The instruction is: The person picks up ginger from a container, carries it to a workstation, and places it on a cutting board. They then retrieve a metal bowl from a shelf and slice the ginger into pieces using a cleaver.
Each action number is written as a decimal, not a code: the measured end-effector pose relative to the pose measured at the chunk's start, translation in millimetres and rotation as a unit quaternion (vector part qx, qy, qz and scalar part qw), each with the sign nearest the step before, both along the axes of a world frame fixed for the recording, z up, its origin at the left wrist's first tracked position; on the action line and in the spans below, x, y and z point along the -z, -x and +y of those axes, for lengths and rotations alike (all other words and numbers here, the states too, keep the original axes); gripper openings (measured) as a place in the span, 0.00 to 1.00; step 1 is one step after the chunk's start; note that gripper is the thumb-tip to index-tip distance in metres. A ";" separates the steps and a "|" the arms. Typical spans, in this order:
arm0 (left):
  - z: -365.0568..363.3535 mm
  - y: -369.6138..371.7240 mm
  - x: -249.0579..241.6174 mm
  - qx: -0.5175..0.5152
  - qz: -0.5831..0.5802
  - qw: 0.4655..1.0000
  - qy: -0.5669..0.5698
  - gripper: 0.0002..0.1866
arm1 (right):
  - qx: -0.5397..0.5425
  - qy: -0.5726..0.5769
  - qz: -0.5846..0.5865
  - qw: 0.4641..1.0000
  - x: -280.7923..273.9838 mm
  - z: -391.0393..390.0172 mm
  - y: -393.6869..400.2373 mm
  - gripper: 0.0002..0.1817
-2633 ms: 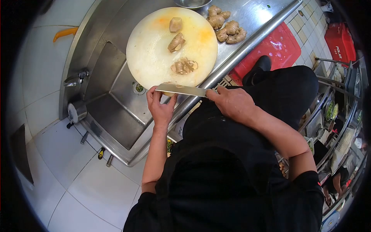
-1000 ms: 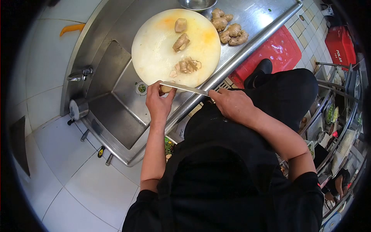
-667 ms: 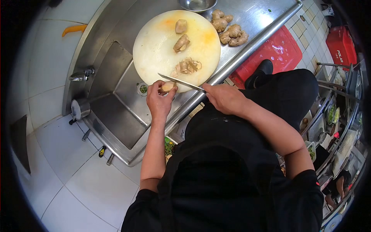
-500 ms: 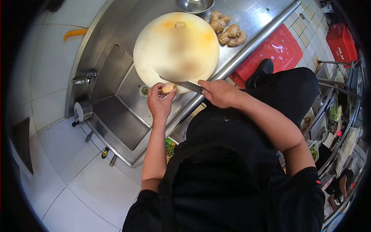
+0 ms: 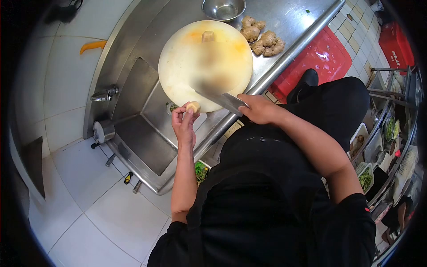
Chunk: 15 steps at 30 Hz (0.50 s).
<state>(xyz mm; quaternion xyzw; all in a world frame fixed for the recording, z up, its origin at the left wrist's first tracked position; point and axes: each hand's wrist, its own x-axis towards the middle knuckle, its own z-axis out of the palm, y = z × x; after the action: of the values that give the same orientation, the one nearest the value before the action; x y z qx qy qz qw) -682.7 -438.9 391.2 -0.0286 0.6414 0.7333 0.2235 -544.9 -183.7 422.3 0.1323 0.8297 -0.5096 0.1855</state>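
Note:
My left hand [image 5: 183, 122] pinches a pale, peeled-looking piece of ginger [image 5: 194, 107] at the near left edge of a round white cutting board [image 5: 175, 58]. My right hand [image 5: 258, 109] grips the handle of a cleaver [image 5: 226, 101], whose blade points left over the board's near edge. Blade and ginger piece are apart. A small light-brown chunk [image 5: 207, 36] lies at the board's far side. The board's middle is blurred, so what lies there cannot be made out.
Unpeeled ginger roots [image 5: 268, 43] and a metal bowl [image 5: 223, 9] stand on the steel counter beyond the board. A sink basin [image 5: 144, 142] with a tap [image 5: 104, 94] is at the left. Right of the counter's rail is a red lid-like surface [image 5: 318, 62].
My left hand has turned the ginger piece and drawn it away from the blade. The cleaver has tilted, showing more of its broad face. The view has shifted slightly.

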 end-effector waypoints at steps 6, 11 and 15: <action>39.8 19.0 -11.3 0.047 0.020 0.966 0.254 0.20 | -0.008 -0.073 -0.037 0.997 -34.7 -3.7 -10.8 0.21; 43.3 8.5 -6.4 0.093 0.005 0.967 0.238 0.20 | -0.027 -0.095 -0.020 0.995 -34.4 -10.1 -12.6 0.16; 25.9 -3.2 -2.7 0.104 0.022 0.966 0.237 0.14 | -0.023 -0.106 0.009 0.994 -32.5 -12.6 -8.3 0.14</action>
<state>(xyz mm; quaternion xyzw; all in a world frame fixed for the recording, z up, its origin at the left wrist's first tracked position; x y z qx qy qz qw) -679.5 -413.1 394.0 0.0021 0.8009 0.5340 0.2708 -536.6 -196.3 454.8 0.1275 0.8836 -0.4156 0.1743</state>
